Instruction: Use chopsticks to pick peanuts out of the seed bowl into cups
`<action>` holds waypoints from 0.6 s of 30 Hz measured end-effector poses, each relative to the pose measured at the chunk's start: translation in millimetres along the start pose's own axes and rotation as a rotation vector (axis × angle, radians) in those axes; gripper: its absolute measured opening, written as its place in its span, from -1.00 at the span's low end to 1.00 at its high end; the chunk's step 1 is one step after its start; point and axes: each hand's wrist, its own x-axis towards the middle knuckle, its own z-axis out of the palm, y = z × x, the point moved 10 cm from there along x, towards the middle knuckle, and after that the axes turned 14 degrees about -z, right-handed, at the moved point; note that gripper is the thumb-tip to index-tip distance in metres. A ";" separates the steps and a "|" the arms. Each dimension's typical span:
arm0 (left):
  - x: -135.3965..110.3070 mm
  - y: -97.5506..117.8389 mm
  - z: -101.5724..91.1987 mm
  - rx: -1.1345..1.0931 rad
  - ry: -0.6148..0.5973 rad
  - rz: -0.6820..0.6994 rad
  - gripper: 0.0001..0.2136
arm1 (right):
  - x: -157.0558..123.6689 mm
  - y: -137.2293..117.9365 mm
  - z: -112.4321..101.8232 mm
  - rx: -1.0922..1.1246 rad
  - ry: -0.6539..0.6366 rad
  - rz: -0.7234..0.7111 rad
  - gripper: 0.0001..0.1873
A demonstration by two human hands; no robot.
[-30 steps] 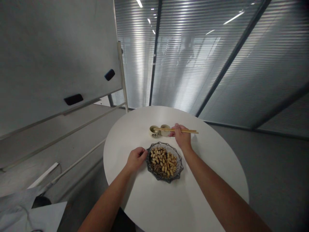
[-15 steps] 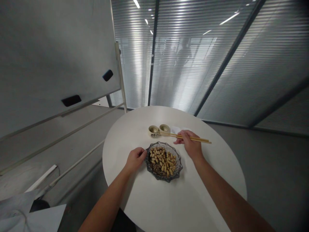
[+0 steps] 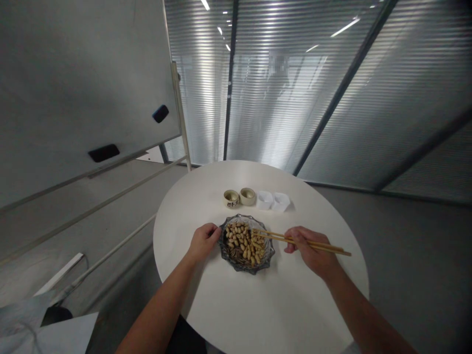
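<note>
My left hand [image 3: 204,241] grips the left rim of a scalloped dark glass bowl [image 3: 269,254] with its thumb and fingers. Inside the bowl lie pistachios [image 3: 235,234] at the upper left, peanuts [image 3: 257,250] on the right and striped sunflower seeds [image 3: 236,255] at the lower left. A pair of wooden chopsticks [image 3: 335,249] is held in my right hand [image 3: 309,248], to the right of the bowl. Their tips reach over the upper part of the peanuts; whether a nut is between them, I cannot tell.
Behind the bowl, two small ceramic cups [image 3: 247,196] and two white plastic dishes [image 3: 280,201] stand in a row on the round white table [image 3: 258,314]. A whiteboard on a frame [image 3: 84,88] stands at the left, and a ribbed glass partition [image 3: 273,123] runs behind.
My right hand has come toward me and to the right, bringing the chopstick tips from the cups to the peanuts in the bowl. The white dishes now show fully. My left hand stays at the rim.
</note>
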 end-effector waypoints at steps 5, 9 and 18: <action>-1.3 1.2 -0.9 -0.005 0.001 -0.019 -0.64 | 4.4 -23.1 6.3 -0.107 -0.051 -0.044 -0.50; -1.6 1.4 -1.7 0.001 0.019 -0.011 -0.64 | 5.8 -32.6 15.5 -0.170 -0.087 -0.055 -0.53; -1.0 0.3 -0.8 0.009 0.007 -0.008 -0.64 | 5.0 -47.7 25.1 -0.274 -0.087 -0.135 -0.61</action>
